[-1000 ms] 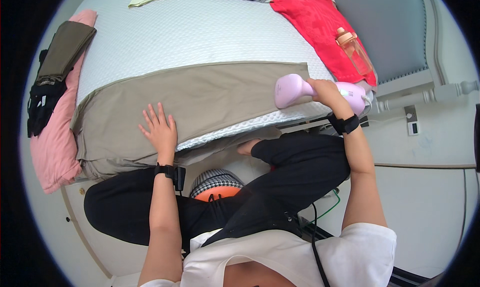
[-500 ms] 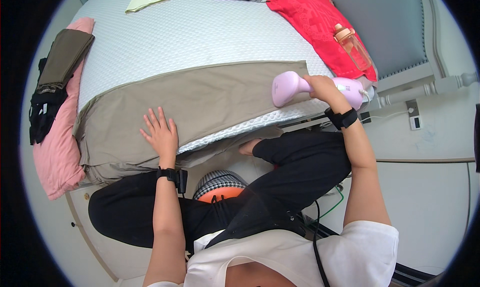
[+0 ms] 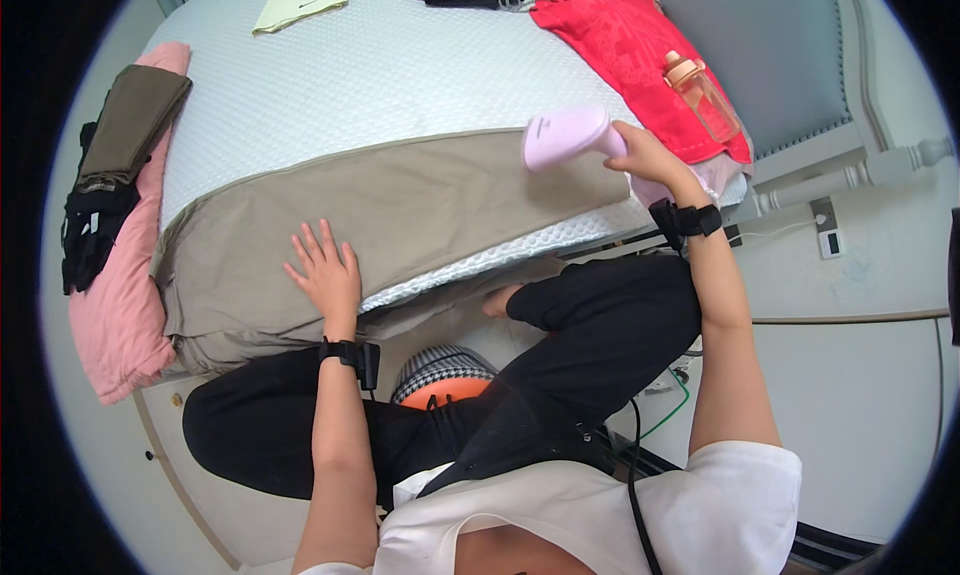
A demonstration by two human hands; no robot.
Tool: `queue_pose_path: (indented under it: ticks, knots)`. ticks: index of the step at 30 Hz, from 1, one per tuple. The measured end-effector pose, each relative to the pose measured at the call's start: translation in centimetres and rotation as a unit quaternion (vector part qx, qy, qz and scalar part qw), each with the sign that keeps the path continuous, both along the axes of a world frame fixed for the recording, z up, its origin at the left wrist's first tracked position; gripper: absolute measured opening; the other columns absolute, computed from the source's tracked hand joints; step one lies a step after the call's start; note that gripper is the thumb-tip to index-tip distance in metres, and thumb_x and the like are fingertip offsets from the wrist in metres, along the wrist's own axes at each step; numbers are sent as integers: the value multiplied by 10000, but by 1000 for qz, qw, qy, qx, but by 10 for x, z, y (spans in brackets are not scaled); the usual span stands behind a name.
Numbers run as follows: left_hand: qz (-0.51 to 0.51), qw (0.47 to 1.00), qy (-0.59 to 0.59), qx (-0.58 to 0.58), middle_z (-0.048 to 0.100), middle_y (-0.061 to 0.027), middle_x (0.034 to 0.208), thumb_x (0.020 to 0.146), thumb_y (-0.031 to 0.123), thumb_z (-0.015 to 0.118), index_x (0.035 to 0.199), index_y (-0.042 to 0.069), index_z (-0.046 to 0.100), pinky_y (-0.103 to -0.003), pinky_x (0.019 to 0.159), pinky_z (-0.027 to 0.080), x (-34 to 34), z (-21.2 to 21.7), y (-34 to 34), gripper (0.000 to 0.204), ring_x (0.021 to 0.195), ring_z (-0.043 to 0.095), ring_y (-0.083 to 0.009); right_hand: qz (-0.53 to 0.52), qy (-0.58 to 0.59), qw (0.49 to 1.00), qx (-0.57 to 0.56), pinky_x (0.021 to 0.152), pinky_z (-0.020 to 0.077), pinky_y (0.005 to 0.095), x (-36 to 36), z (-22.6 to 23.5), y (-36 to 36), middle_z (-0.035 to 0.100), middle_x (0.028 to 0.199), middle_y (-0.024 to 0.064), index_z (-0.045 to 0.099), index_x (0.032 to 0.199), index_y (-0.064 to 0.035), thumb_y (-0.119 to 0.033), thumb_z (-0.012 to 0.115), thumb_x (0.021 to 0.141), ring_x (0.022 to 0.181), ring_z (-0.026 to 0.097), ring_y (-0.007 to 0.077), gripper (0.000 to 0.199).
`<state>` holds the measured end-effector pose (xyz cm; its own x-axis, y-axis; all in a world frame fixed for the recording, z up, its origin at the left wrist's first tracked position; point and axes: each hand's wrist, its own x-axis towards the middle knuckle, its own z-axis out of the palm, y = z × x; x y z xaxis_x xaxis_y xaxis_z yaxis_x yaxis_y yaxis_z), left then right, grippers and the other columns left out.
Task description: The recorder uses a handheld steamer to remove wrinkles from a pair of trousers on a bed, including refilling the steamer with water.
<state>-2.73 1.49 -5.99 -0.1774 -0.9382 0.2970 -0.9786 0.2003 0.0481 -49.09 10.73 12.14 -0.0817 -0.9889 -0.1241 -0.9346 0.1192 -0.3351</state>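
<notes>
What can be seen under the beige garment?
White bedding shows along parts of the edge of the beige garment; whatever lies beneath its middle is covered.

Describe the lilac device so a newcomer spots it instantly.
Start at the white bed; along its near side lies a tan garment. Near that garment's right end, the person's right hand grips the lilac device with its broad, rounded head. Unlike the red cloth and peach-capped bottle nearby, it is held in a hand.
</notes>
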Motion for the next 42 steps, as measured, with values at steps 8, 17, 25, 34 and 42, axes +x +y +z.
queue_pose_path:
  ticks: [8,17,25,34,42]
  knots:
    - [3,1000,0,4,239,-81,1496,906,352,438,1410,204,338,-600,1051,148,2,-2,-2,535,1373,215,-295,-122,-266,933,-210,831,464,349,25,15,-48,535,1150,141,407,1224,19,-135,738,714,988,551,213,627]
    - [-9,999,45,7,262,-96,1483,896,348,454,1396,198,362,-601,1055,130,1,-4,-1,530,1374,208,-299,-134,-406,835,-347,739,448,284,3,-15,-68,579,940,74,454,1140,22,-106,717,745,839,555,146,492]
    - [-10,999,48,23,256,-94,1485,901,347,450,1397,197,359,-594,1060,123,0,1,1,526,1380,193,-294,-212,-330,847,-359,540,441,278,-15,-52,-67,560,764,63,474,1007,24,-122,704,729,611,541,137,389]
    - [-5,999,22,26,222,-86,1500,913,346,433,1416,201,327,-586,1064,120,1,1,0,534,1384,183,-287,-231,-360,831,-355,480,429,256,-33,-52,-80,558,707,57,457,1017,25,-249,793,692,522,539,125,542]
    - [14,998,-9,53,222,-105,1496,892,346,460,1406,181,342,-603,1057,117,-5,12,-1,552,1384,157,-333,-284,-259,876,-290,608,498,312,-22,-55,-91,582,879,165,350,1134,60,-127,695,673,673,612,202,605]
